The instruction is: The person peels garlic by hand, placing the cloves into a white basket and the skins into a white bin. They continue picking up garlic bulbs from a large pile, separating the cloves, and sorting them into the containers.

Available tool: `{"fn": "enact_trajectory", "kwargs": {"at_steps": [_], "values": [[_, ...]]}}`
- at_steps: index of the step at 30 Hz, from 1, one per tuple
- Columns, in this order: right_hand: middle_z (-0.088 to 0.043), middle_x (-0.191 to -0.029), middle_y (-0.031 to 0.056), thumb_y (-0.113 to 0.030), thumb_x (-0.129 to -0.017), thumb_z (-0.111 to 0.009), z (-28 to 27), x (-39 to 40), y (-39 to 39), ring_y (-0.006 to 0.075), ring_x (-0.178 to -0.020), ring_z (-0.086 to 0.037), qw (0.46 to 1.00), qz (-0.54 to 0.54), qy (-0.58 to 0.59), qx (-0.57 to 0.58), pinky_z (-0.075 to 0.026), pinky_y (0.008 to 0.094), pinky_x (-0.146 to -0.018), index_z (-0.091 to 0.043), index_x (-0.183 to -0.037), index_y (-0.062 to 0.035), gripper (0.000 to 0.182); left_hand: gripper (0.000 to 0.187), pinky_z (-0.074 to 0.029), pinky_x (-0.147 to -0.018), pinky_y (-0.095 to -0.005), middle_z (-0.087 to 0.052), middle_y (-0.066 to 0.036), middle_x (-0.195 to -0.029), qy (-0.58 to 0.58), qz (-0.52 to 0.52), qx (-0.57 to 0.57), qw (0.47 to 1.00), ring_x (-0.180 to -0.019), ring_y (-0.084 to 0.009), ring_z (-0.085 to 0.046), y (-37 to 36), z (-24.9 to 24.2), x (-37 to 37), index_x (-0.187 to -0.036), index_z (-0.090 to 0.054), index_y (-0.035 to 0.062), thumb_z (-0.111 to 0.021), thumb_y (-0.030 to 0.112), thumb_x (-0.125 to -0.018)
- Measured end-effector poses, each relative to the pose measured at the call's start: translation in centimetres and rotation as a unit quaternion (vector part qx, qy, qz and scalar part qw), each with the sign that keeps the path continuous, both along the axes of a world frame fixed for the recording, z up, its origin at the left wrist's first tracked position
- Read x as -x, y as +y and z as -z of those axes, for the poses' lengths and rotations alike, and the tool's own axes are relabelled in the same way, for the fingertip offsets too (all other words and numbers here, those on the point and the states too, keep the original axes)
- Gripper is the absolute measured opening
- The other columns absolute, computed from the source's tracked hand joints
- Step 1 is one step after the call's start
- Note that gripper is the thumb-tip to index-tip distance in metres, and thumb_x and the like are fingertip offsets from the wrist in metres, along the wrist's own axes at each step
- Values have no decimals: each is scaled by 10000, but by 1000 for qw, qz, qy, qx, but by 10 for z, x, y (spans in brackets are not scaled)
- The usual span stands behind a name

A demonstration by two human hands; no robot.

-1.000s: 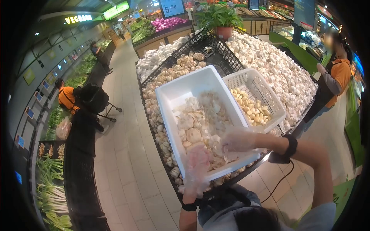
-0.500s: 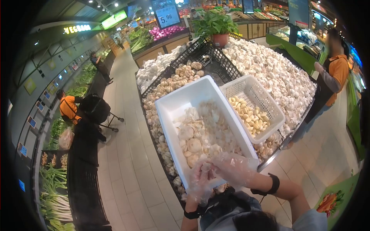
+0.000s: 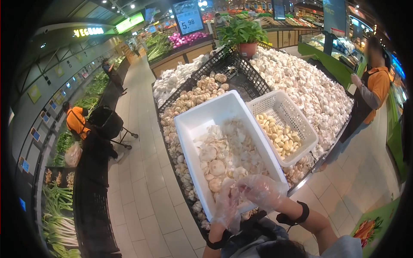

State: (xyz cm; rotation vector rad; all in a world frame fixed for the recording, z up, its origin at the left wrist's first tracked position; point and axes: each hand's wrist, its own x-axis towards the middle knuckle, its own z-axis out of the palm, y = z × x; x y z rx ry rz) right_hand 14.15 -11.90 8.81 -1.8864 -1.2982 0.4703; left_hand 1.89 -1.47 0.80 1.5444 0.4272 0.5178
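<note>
Both hands wear clear plastic gloves and meet over the near end of a white foam box (image 3: 189,124). My left hand (image 3: 226,200) is closed, its fingertips pinching a small pale piece that looks like a garlic clove, mostly hidden by the fingers. My right hand (image 3: 260,191), also closed, presses its fingertips against the same piece. Inside the box lie loose garlic skins (image 3: 241,144) and several whole garlic bulbs (image 3: 217,167). Right of the box, a white perforated basket (image 3: 297,114) holds peeled garlic cloves (image 3: 279,136).
Garlic bulbs (image 3: 297,69) are heaped around the box on the display stand. Behind are a black crate (image 3: 251,75) and a potted plant (image 3: 247,49). One person (image 3: 376,90) stands at right; another (image 3: 77,120) is by a black cart (image 3: 105,122) at left.
The view has shifted slightly, so the box sits a little lower. My hands stay together over the box, with fingers slightly rearranged. The person at right has raised a hand slightly.
</note>
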Motion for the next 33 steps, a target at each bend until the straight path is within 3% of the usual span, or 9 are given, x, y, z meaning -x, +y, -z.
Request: {"fn": "enact_trajectory", "kwargs": {"at_steps": [2, 5, 8, 14, 18, 24, 26, 31, 33], "values": [[-629, -769, 129, -46, -743, -571, -3, 1, -2, 302, -749, -626, 1000, -2, 19, -9, -486, 388, -677, -641, -946, -48, 216, 184, -458, -715, -284, -594, -77, -865, -33, -21, -39, 998, -768, -143, -553, -4, -7, 5, -1131, -511, 32, -499, 136, -979], [-622, -754, 136, -38, -744, -574, 3, 5, -2, 314, -729, -620, 1000, -7, 9, -20, -477, 400, -665, -645, -966, -62, 234, 168, -455, -770, -297, -590, -100, -910, -58, -4, -56, 997, -829, -174, -559, 0, -1, 10, -1119, -513, 31, -502, 114, -974], [-616, -753, 152, -48, -752, -579, 1, 3, -2, 332, -729, -611, 999, -40, -15, 3, -469, 417, -664, -643, -1002, -73, 260, 102, -424, -589, -225, -583, -43, -930, -28, -4, -168, 985, -673, -69, -475, 4, 15, 9, -1081, -493, 60, -457, 106, -997], [-608, -761, 181, -105, -778, -574, 28, -8, -1, 354, -735, -598, 994, -94, -47, -16, -467, 422, -676, -632, -1030, -72, 261, 97, -445, -605, -256, -536, -41, -853, -15, -36, -298, 954, -672, -104, -495, 2, 15, 13, -1074, -491, 45, -472, 85, -987], [-613, -751, 177, -111, -784, -571, 22, -7, 0, 353, -708, -596, 994, -107, -32, -18, -469, 401, -670, -652, -1028, -79, 259, 104, -456, -626, -262, -534, -48, -869, 0, -36, -265, 963, -695, -113, -506, 0, 15, 15, -1078, -490, 40, -480, 82, -984], [-624, -745, 158, -98, -753, -598, 5, -1, 1, 320, -684, -613, 998, -52, 35, 17, -478, 391, -640, -677, -974, -67, 237, 137, -475, -666, -271, -535, -59, -940, -99, -66, -354, 928, -760, -117, -526, -1, 12, 13, -1110, -466, 37, -481, 88, -983], [-630, -740, 148, -102, -745, -614, 15, -2, 6, 306, -683, -620, 999, -43, 25, -9, -483, 384, -637, -680, -970, -76, 235, 153, -487, -720, -337, -553, -113, -858, -55, -82, -193, 976, -824, -199, -579, -11, -3, 12, -1102, -472, 42, -499, 116, -971], [-646, -742, 109, -95, -726, -652, 12, -2, 12, 264, -699, -639, 999, 11, 31, -20, -498, 364, -643, -688, -946, -106, 223, 194, -460, -678, -297, -524, -72, -817, -109, -61, 58, 990, -754, -140, -517, -10, -24, 10, -1148, -438, 74, -483, 190, -999], [-634, -775, 87, -70, -728, -650, 9, -7, 11, 245, -712, -634, 995, 45, -53, -69, -502, 353, -650, -684, -932, -110, 210, 208, -447, -656, -288, -518, -63, -810, -148, -51, 138, 978, -723, -135, -493, -6, -29, 15, -1158, -434, 86, -487, 210, -1000]]}}
